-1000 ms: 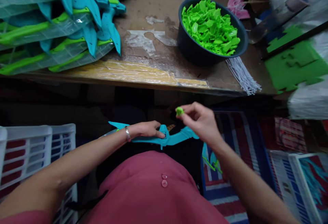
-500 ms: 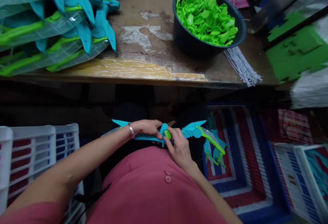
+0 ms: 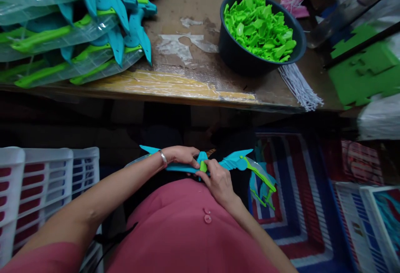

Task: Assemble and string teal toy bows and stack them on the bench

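Observation:
Across my lap lies a turquoise plastic bow-shaped toy, its arms spread left and right, with green trim and a clear part towards the ends. My left hand is closed round its middle, thumb near the centre. A small bright green plastic piece sits at the centre of the toy. My right hand pinches this piece from the right, thumb below and fingers above, against the turquoise body. The undersides of both hands are hidden.
A dark tub of similar green pieces stands on the worktable, beside a bundle of white strings. Similar turquoise toys are stacked at left. A striped basket is at my right, a white crate at my left.
The green piece has turned and sits more upright against the toy's centre. My right fingers have shifted slightly lower along it. The view has moved a little.

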Motion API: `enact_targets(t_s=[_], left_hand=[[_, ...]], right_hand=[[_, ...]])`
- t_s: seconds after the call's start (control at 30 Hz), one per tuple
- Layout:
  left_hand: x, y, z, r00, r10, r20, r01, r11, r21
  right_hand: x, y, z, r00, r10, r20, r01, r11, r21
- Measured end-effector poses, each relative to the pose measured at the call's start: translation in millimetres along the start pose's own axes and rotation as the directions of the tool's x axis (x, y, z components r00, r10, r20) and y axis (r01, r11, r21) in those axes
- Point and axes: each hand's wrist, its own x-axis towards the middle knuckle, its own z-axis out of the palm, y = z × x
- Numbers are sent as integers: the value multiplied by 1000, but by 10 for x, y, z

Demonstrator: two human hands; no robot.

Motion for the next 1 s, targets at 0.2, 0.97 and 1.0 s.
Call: enact_targets(t_s=[0.2,0.97,1.0], left_hand=[[-22,8,-13,999,-13,45,16,998,-67],[1,-15,-5,998,23,62,-19,998,-67],[3,-19,-3,998,23,56,-20,998,-53]], right_hand=[[49,92,-4,995,-88,36,89,996,-19],[41,243,134,990,-144,5,144,990,6],[49,254,142,989,-144,25,144,990,11]])
